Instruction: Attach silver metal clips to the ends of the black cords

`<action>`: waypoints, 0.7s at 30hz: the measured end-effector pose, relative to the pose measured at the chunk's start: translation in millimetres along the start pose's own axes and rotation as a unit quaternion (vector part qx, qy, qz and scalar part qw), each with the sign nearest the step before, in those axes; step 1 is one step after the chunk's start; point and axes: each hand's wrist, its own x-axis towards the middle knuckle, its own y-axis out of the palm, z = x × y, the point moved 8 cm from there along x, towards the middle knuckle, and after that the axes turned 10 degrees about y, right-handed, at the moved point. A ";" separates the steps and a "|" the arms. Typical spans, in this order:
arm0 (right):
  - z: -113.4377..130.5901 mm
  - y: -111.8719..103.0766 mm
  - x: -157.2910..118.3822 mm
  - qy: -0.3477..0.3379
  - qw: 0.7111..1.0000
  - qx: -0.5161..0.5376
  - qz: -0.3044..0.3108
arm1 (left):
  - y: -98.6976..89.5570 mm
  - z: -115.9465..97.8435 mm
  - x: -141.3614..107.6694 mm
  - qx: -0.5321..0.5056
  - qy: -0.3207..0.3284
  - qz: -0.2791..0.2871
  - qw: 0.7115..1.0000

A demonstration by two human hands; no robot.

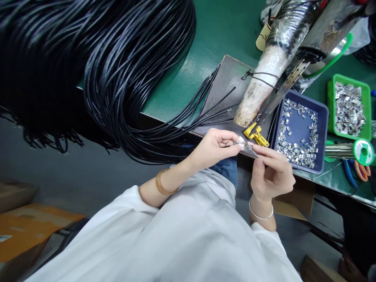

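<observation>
My left hand (219,145) is pinched at the fingertips, which have white wrapping on them; what it grips is too small to tell. Close to its right, my right hand (272,172) holds a small metal piece (250,147) at its fingertips, so the two hands nearly meet at the table's front edge. Just beyond them is a yellow clamp-like part (256,134) under a metal rod. Black cables (188,117) run from a large bundle onto a dark plate (225,82), their stripped ends pointing right.
A blue tray (323,129) and a green tray (331,103) hold small metal pieces. Nearby are a solder spool (363,152) and pliers (349,174). A wrapped duct (261,82) slants over the green table (214,31). Cardboard boxes (29,231) stand below left.
</observation>
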 end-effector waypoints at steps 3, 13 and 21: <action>-6.7 4.4 0.3 0.035 0.999 0.020 0.007 | 0.5 -3.2 1.4 0.012 0.015 0.003 1.000; -15.7 8.9 -1.0 0.014 0.999 -0.028 0.028 | -1.4 -2.6 6.7 -0.034 0.021 -0.019 0.999; -8.6 11.8 0.1 -0.025 0.996 -0.082 0.003 | -5.1 -10.7 12.1 0.013 0.098 -0.052 0.994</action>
